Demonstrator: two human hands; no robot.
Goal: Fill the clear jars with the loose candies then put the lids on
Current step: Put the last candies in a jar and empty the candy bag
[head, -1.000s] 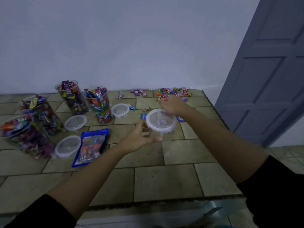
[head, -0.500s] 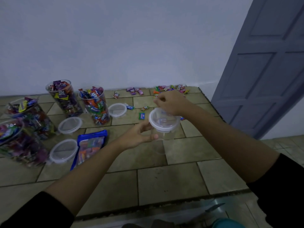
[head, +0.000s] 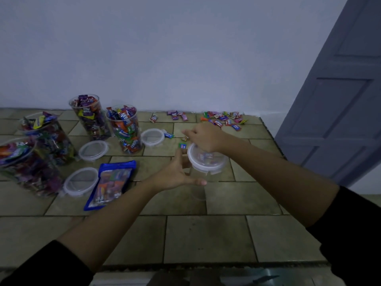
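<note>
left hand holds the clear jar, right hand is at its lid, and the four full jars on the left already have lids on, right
Not the last part. In the head view the four full jars stand open, with three loose lids lying on the counter beside them. The left hand does hold the clear jar, with the right hand at its lid.
</note>
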